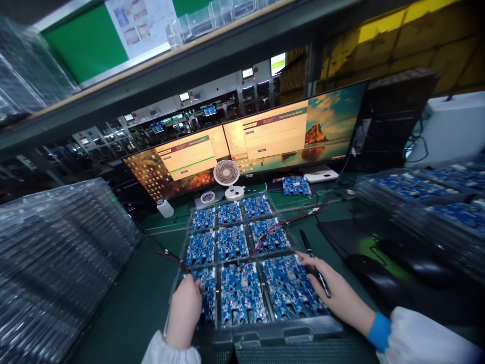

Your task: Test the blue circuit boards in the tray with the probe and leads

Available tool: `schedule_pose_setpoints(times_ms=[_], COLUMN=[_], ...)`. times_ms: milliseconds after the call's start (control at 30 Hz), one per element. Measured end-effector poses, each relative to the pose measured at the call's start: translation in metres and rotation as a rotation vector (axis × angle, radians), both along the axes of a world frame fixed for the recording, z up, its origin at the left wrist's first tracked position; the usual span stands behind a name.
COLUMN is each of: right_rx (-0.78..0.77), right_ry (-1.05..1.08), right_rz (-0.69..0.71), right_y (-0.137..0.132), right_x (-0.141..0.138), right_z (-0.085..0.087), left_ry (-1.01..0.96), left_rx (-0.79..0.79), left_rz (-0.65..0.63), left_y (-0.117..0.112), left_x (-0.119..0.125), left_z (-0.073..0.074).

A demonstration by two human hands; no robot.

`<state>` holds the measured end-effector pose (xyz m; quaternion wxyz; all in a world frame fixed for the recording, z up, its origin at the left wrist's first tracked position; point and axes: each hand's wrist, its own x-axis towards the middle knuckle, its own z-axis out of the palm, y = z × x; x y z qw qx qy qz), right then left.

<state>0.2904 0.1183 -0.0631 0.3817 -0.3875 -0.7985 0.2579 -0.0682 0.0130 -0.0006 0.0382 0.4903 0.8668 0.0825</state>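
Note:
A clear plastic tray [254, 337] in front of me holds several blue circuit boards [232, 242] in a grid. My left hand [185, 309] is closed over the near-left board [207, 298], at the end of a red and black cable [172, 258]. My right hand [329, 289] rests on the near-right board [290, 290] and grips a black pen [313, 262]. A second red cable [282, 225] runs across the middle boards.
Two monitors [242, 149] stand behind the tray, with a small white fan [227, 177] and tape roll [207, 197] before them. Stacked clear trays [56, 263] fill the left; trays of boards [424, 197] sit right. A black mouse [366, 265] lies on a mat.

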Motion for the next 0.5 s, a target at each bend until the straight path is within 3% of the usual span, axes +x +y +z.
schedule_pose_setpoints(times_ms=[167, 367, 500], right_rx=[-0.029, -0.051, -0.109], right_ry=[0.001, -0.023, -0.001], right_rz=[0.006, 0.074, 0.023], right_y=[-0.004, -0.011, -0.010], right_x=[-0.005, -0.019, -0.020], right_z=[-0.001, 0.002, 0.001], left_ry=[-0.157, -0.813, -0.982], left_rx=[0.159, 0.656, 0.689], left_rz=[0.027, -0.009, -0.017], left_y=[-0.002, 0.005, 0.014], left_x=[-0.008, 0.012, 0.032], left_z=[0.002, -0.001, -0.009])
